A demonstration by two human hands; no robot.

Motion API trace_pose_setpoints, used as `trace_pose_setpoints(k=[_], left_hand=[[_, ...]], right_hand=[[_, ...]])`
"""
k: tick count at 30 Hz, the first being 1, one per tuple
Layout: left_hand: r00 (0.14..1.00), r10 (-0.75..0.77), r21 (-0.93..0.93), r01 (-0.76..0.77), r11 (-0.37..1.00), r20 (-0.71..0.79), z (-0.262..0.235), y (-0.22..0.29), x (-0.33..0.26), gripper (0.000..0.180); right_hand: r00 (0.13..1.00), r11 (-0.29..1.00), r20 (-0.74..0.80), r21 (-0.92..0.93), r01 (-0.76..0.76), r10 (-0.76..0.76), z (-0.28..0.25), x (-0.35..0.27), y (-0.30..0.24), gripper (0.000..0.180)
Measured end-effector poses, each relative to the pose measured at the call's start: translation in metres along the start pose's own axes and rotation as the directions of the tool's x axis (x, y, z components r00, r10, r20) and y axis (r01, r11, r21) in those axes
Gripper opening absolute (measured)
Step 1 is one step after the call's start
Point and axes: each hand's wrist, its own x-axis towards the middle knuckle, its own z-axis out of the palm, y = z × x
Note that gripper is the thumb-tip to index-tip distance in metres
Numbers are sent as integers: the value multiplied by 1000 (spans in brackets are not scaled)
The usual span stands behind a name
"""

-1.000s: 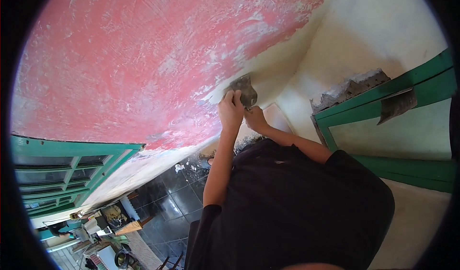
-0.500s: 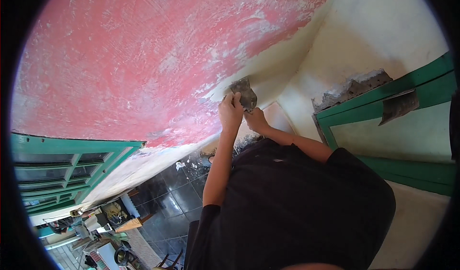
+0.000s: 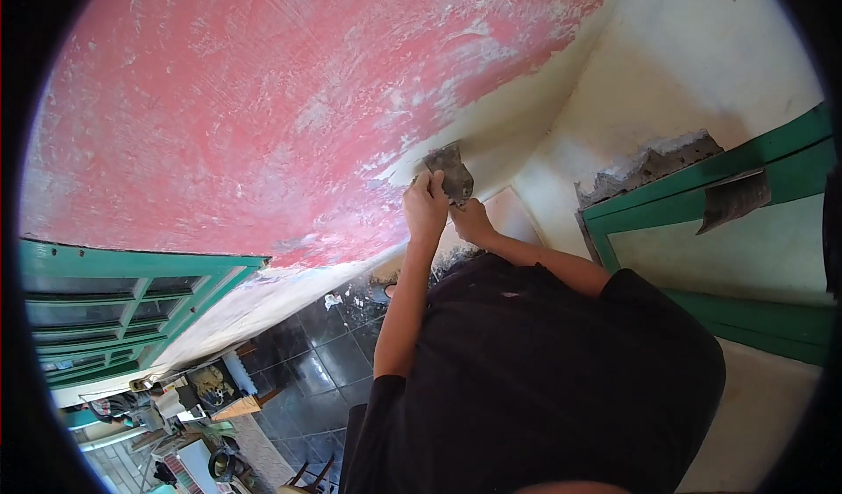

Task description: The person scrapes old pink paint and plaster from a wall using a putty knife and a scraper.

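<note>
Against the wall (image 3: 289, 108), where pink paint meets a cream strip, a scraper (image 3: 454, 178) shows its flat, stained grey-brown blade. My right hand (image 3: 474, 223) is closed around its lower end, so the handle is hidden. The fingers of my left hand (image 3: 427, 205) are bent and press on the blade's left side. The blade's upper edge lies at or very close to the wall; I cannot tell whether it touches. Pale, roughened patches run through the pink around it.
On my right stands a green-framed door (image 3: 702, 222) with a curled brown sheet (image 3: 735, 198) on it and broken plaster (image 3: 649, 168) above. A green window (image 3: 132, 297) sticks out at left. Pale flakes (image 3: 351, 305) lie on dark floor tiles (image 3: 324, 367); household clutter (image 3: 206, 398) stands lower left.
The whole view has shifted very slightly. Both hands keep their hold on the scraper at nearly the same spot on the wall.
</note>
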Motion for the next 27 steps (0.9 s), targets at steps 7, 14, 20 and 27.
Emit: trace_pose_setpoints(k=[7, 14, 20, 27], left_hand=[[999, -32, 26, 33, 999, -3, 3, 2, 1, 32], [999, -40, 22, 40, 999, -3, 3, 4, 1, 31], [999, -35, 29, 36, 999, -14, 4, 3, 2, 29], [999, -20, 17, 21, 1000, -41, 7, 4, 2, 28]], right_hand=[[1000, 1000, 0, -8, -18, 18, -4, -1, -5, 35], [1000, 999, -11, -34, 0, -1, -3, 2, -3, 33], [994, 993, 40, 66, -101, 98, -1, 5, -1, 36], [986, 968, 95, 195, -156, 140, -3, 4, 0, 39]])
